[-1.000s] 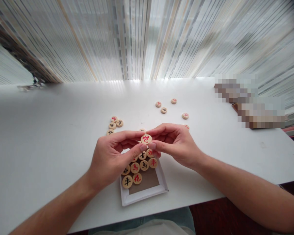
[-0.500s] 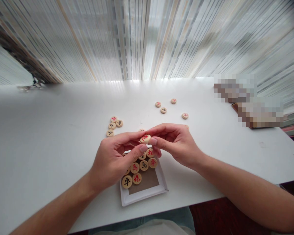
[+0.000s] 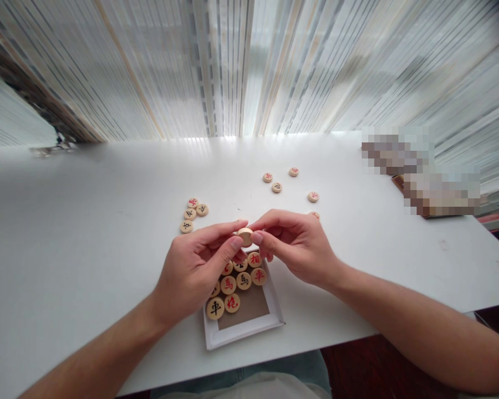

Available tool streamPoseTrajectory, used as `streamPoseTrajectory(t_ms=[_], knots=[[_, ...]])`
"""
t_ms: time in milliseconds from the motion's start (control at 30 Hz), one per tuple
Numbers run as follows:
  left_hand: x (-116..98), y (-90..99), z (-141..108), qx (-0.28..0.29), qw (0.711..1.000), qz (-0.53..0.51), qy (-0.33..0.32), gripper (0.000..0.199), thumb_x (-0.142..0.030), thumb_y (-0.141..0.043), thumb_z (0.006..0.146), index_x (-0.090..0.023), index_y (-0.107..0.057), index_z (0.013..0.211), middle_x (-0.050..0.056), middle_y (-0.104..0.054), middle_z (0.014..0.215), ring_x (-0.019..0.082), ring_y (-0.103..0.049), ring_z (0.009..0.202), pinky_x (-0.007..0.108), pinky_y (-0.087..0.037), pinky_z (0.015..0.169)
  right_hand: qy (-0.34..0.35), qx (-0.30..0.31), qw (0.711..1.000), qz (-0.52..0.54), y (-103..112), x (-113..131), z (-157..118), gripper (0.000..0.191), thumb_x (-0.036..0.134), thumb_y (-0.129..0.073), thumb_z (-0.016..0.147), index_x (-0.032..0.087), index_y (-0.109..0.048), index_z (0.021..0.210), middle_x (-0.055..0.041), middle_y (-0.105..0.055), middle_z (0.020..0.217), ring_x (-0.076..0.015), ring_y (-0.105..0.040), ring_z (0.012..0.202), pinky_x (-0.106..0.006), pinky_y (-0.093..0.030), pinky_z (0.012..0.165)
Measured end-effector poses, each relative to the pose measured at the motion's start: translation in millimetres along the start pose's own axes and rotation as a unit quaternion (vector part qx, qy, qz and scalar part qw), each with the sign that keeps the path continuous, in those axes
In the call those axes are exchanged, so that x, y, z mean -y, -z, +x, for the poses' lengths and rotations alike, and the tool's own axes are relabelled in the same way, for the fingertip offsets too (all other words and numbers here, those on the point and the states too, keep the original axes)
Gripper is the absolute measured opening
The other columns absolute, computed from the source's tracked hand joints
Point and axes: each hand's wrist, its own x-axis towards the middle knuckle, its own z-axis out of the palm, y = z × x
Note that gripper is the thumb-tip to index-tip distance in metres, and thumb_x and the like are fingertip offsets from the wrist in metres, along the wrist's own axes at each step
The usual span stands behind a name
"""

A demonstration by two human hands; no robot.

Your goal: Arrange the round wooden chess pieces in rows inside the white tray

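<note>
A round wooden Chinese chess piece (image 3: 245, 237) is held above the far end of a shallow white box (image 3: 249, 332). Its side faces me and shows no character. My right hand (image 3: 295, 244) pinches it from the right between thumb and finger. From the left, the curved fingers and thumb of my left hand (image 3: 195, 260) close on the same piece. Under the hands, the box holds several pieces in rows, among them a black-marked piece (image 3: 215, 308) and a red-marked piece (image 3: 232, 303). My left hand covers some of these rows.
Several chess pieces (image 3: 190, 214) cluster on the white table (image 3: 87, 249) to the left. More loose pieces (image 3: 276, 188) are scattered at the back right. A pixelated brown-edged object (image 3: 430, 215) sits at the far right. Striped curtains (image 3: 233, 66) hang behind the table.
The held piece has turned: its red character showed before, and now its bare side faces me. My left thumb has drawn back slightly to the left.
</note>
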Motion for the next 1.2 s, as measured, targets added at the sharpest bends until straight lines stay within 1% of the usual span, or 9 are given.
streamPoseTrajectory(t_ms=[133,367,500,567,633,767,933,1100,1200], knots=[[0.2,-1.7,-1.0,0.007,0.999,-0.031,0.006,0.030,-0.021,-0.082,0.097,-0.016,-0.084,0.126,0.004,-0.086,0.082,0.015,-0.083,0.072,0.017,-0.068,0.067,-0.051,0.001,0.997,0.050,0.2,0.5,1.7,0.021,0.020,-0.100,0.077,0.021,-0.090,0.095,-0.0010,-0.079,0.074,-0.0088,-0.070,0.057,-0.016,-0.061,0.054],[-3.2,-2.6,0.4,0.021,0.998,-0.053,-0.004,0.028,-0.013,-0.083,0.093,-0.018,-0.086,0.121,0.001,-0.085,0.079,0.013,-0.084,0.072,0.012,-0.067,0.068,-0.098,0.007,0.991,0.089,2.1,0.7,2.8,0.024,0.022,-0.103,0.074,0.019,-0.088,0.092,-0.0001,-0.078,0.071,-0.0082,-0.067,0.054,-0.016,-0.059,0.052],[-3.2,-2.6,0.0,0.032,0.998,-0.061,-0.008,0.028,-0.012,-0.083,0.094,-0.020,-0.086,0.121,0.002,-0.088,0.086,0.014,-0.085,0.079,0.013,-0.068,0.073,-0.115,0.012,0.989,0.092,4.1,-0.2,3.6,0.026,0.027,-0.104,0.073,0.017,-0.084,0.088,0.0010,-0.075,0.067,-0.0086,-0.066,0.054,-0.018,-0.058,0.052],[-2.7,-2.7,-0.4,0.045,0.997,-0.065,-0.010,0.029,-0.011,-0.082,0.095,-0.022,-0.086,0.122,0.002,-0.089,0.092,0.014,-0.086,0.081,0.013,-0.068,0.075,-0.123,0.015,0.989,0.084,4.9,-0.2,4.0,0.026,0.029,-0.103,0.075,0.016,-0.082,0.085,0.0012,-0.074,0.065,-0.0091,-0.065,0.053,-0.019,-0.057,0.052],[-2.3,-3.0,-0.5,0.052,0.996,-0.067,-0.010,0.030,-0.010,-0.081,0.095,-0.022,-0.085,0.122,0.002,-0.089,0.093,0.013,-0.086,0.082,0.013,-0.068,0.076,-0.127,0.020,0.989,0.079,5.4,0.0,4.2,0.027,0.032,-0.102,0.077,0.016,-0.081,0.082,0.0011,-0.073,0.063,-0.0093,-0.064,0.053,-0.019,-0.057,0.052],[-2.8,-3.0,-0.2,0.041,0.997,-0.064,0.001,0.027,-0.012,-0.081,0.095,-0.019,-0.085,0.121,0.002,-0.088,0.088,0.014,-0.085,0.079,0.015,-0.068,0.074,-0.131,0.023,0.987,0.089,6.5,-1.0,3.5,0.025,0.032,-0.101,0.079,0.015,-0.082,0.085,0.0006,-0.073,0.065,-0.0087,-0.063,0.053,-0.019,-0.055,0.052],[-2.6,-0.7,0.6,0.027,0.998,-0.054,0.011,0.025,-0.019,-0.084,0.095,-0.017,-0.085,0.120,0.004,-0.087,0.082,0.017,-0.085,0.072,0.021,-0.071,0.071,-0.146,0.019,0.983,0.108,6.5,-1.7,2.5,0.028,0.025,-0.104,0.073,0.016,-0.083,0.091,-0.0009,-0.078,0.075,-0.0090,-0.065,0.056,-0.020,-0.056,0.054],[-2.0,1.3,1.0,0.027,0.999,-0.023,0.010,0.023,-0.027,-0.087,0.094,-0.017,-0.086,0.115,0.006,-0.088,0.083,0.019,-0.084,0.069,0.025,-0.072,0.070,-0.180,0.032,0.977,0.111,4.9,0.8,2.6,0.034,0.023,-0.106,0.068,0.016,-0.080,0.089,-0.0002,-0.077,0.075,-0.0094,-0.065,0.057,-0.020,-0.056,0.054],[-1.4,0.9,0.2,0.034,0.999,-0.016,0.007,0.023,-0.027,-0.088,0.093,-0.019,-0.086,0.114,0.007,-0.089,0.090,0.021,-0.086,0.074,0.025,-0.072,0.073,-0.193,0.042,0.976,0.095,5.3,0.5,2.5,0.037,0.027,-0.107,0.067,0.017,-0.077,0.087,0.0008,-0.075,0.071,-0.0104,-0.066,0.058,-0.020,-0.055,0.053]])
